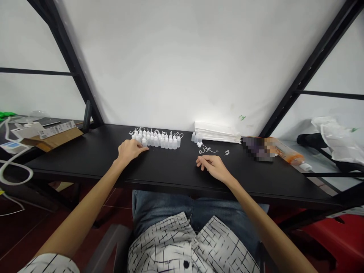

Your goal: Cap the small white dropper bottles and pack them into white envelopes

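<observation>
Small translucent plastic bottles (166, 142) with white caps and looped straps stand upright in a tight group on the black table (170, 167). My left hand (129, 150) is at the group's left front end, its thumb and forefinger closed about a small plastic bottle (144, 142). The other fingers of that hand are partly hidden. Farther right, my right hand (213, 165) hovers low over the table or rests on it, fingers loosely bent and apart, with nothing visible in them. Just beyond it lie loose white straps (209, 149), several white caps (199, 144) and a few uncapped bottles (194, 137).
A stack of white sheets or flat packs (217, 132) lies against the wall. To the right are a blurred dark item (257, 148) and an orange-labelled bottle (287, 152) on its side. An open cardboard box (57, 136) and a white cable (17, 182) are at the left.
</observation>
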{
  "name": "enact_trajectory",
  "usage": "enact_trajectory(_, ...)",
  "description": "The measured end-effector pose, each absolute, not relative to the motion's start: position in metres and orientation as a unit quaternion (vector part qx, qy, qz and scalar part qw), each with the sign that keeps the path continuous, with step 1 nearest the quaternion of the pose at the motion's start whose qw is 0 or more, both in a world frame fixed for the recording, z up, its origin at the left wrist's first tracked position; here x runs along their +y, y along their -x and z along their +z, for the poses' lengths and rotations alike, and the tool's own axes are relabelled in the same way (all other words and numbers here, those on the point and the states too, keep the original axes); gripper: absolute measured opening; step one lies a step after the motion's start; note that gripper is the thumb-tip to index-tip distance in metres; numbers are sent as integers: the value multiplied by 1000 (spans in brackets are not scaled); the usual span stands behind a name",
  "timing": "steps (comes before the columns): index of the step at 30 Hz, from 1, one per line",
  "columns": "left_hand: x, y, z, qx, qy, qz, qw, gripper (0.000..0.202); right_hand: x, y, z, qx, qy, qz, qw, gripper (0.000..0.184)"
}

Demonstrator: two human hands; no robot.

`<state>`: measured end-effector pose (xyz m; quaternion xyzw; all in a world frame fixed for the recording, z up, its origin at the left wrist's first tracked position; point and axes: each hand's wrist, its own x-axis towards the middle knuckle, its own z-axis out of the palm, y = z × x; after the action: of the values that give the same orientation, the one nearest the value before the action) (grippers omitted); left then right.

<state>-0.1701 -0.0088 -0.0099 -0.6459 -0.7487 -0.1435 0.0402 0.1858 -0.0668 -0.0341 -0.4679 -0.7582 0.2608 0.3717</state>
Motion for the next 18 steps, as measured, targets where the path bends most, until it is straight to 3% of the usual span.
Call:
enact_trajectory(10,-8,171,-10,-769,622,-142,46,42,-66,-186,-34,-748,458,289,384,47)
enact_trajectory(18,-15,173,-16,-763,625,-158,44,42,-77,-190,-42,-687,460,333,453,49)
